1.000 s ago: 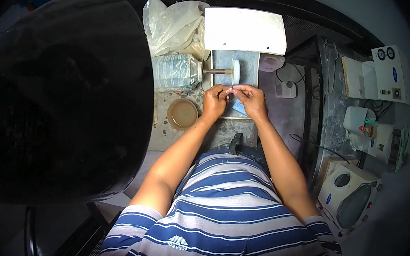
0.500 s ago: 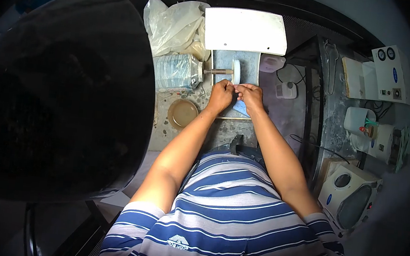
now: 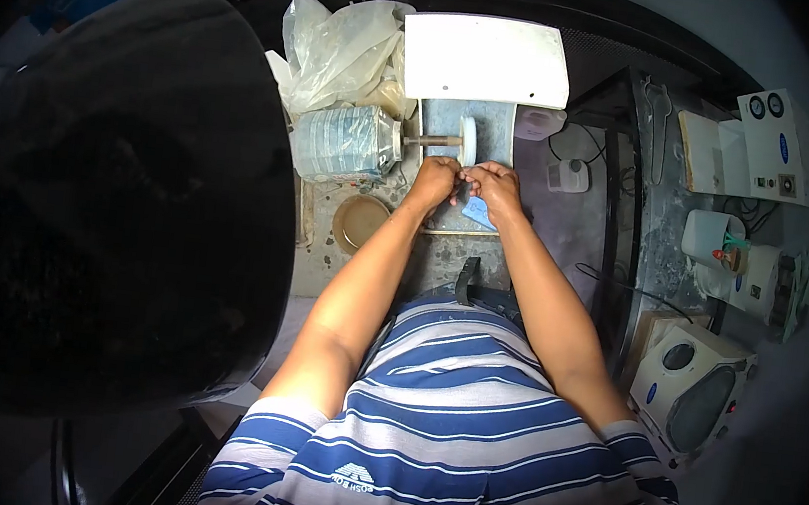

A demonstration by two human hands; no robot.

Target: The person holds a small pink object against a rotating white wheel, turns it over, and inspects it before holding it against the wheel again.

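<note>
A pale round wheel sits on the end of a metal shaft that comes out of a motor wrapped in clear plastic. Just below the wheel's near edge, my left hand and my right hand meet with fingers pinched together. Whatever they grip between them is too small and covered to make out. Beneath my right hand lies a blue flat piece on the grey tray.
A white panel stands over the tray. Plastic bags and a brown bowl are at left. A large dark shape fills the far left. White machines stand at right, by a black metal frame.
My left hand has shifted very slightly and its fingers are a little lower. My right hand stays almost in place below the wheel. The view has moved slightly.
</note>
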